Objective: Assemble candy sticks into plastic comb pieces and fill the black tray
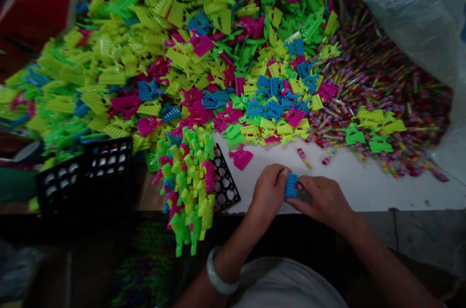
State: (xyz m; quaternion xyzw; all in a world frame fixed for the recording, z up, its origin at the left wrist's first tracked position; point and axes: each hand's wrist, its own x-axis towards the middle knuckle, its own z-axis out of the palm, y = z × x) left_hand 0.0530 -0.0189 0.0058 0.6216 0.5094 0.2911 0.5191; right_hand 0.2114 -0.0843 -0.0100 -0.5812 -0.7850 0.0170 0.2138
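Note:
Close to the table's front edge, my left hand [268, 190] is closed on a small blue ribbed plastic piece [291, 186], thumb on its upper corner. My right hand [324, 201] meets the piece from the right with its fingers pinched. A speck of red shows at those fingertips, but what they hold is mostly hidden. Just beyond the hands lie two loose small printed tubes, one tube [304, 158] nearer the left. A pink plastic piece [241, 157] rests to the left of them on the white tabletop [349, 191].
A large heap of yellow, green, blue and pink plastic pieces [153, 56] covers the back and left. At right, many small tubes [393, 89] spill from a clear plastic bag [411, 12]. Left of my hands, a black holed tray [226, 186] carries upright pieces; a black rack [83, 172] stands farther left.

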